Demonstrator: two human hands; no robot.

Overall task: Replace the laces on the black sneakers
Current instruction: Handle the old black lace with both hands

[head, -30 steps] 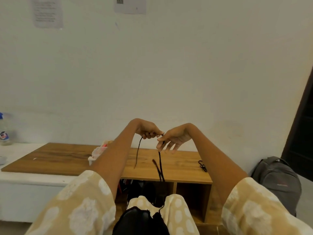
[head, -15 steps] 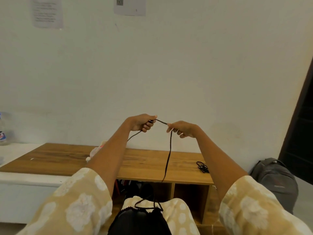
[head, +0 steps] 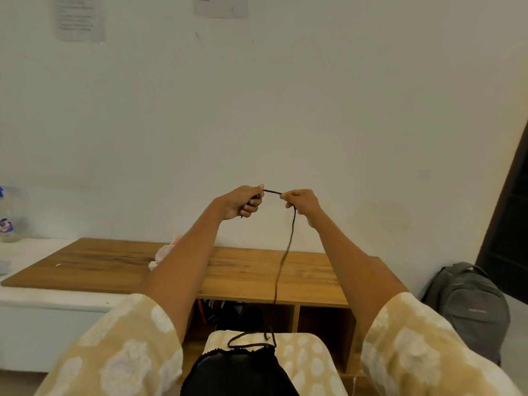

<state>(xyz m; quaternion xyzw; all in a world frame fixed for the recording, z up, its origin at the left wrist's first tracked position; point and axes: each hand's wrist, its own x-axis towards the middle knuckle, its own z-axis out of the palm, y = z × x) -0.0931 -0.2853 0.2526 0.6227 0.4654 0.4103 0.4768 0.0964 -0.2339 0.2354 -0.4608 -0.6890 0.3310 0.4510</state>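
Note:
Both my hands are raised in front of the white wall, above the wooden bench. My left hand (head: 242, 202) is closed on one end of a black shoelace (head: 287, 252). My right hand (head: 300, 202) pinches the same lace a short way along, and a taut stretch runs between the two fists. From my right hand the lace hangs down past the bench edge and ends in a loose loop on my lap. A dark shoe (head: 245, 317) shows in the bench's open compartment, mostly hidden in shadow.
A low wooden bench (head: 100, 267) with open cubbies stands against the wall. A pale cloth bundle (head: 165, 252) lies on it behind my left forearm. A spray bottle (head: 8, 218) stands at far left, a grey backpack (head: 471, 307) on the floor at right.
Both hands have risen higher in front of the wall. The lace's hanging length has been pulled up, and the stretch between my fists is shorter and tauter.

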